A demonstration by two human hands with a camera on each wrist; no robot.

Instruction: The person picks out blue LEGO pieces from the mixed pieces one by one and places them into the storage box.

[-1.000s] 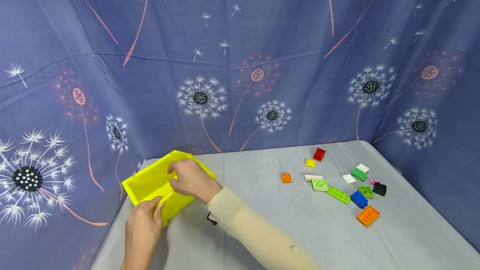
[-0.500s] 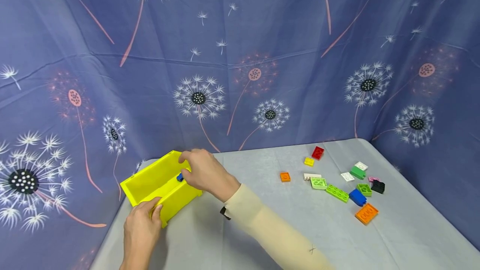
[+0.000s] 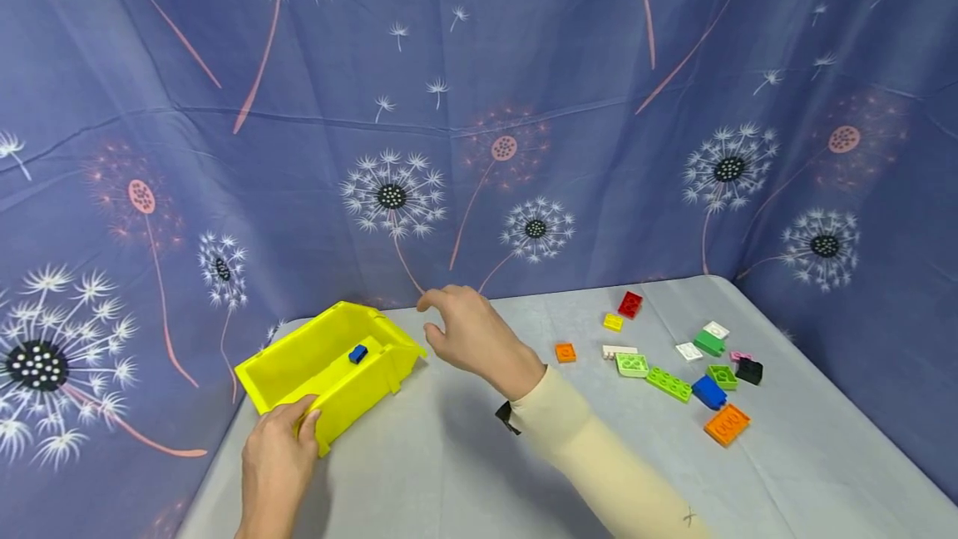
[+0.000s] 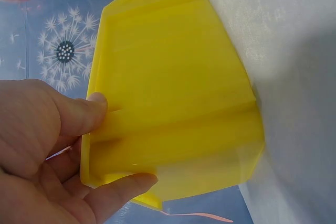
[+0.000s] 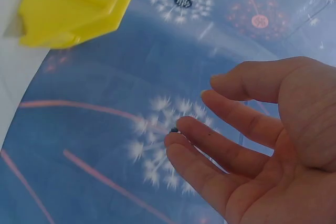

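On the left of the table in the head view stands a yellow bin, a small blue toy brick lying inside it. My left hand grips the bin's near corner; in the left wrist view the thumb lies over the rim and another finger reaches along the wall. To the right of the bin my right hand hangs in the air above the table. Its fingers are loosely bent with nothing between them in the right wrist view.
Loose toy bricks lie across the right of the table: an orange one nearest the bin, a red one at the back, a long lime one, a blue one and several others. A patterned cloth hangs behind the table.
My right hand has come out of the bin and moved right. The small blue brick, hidden at first, now shows in the bin. My left hand keeps its grip on the corner.
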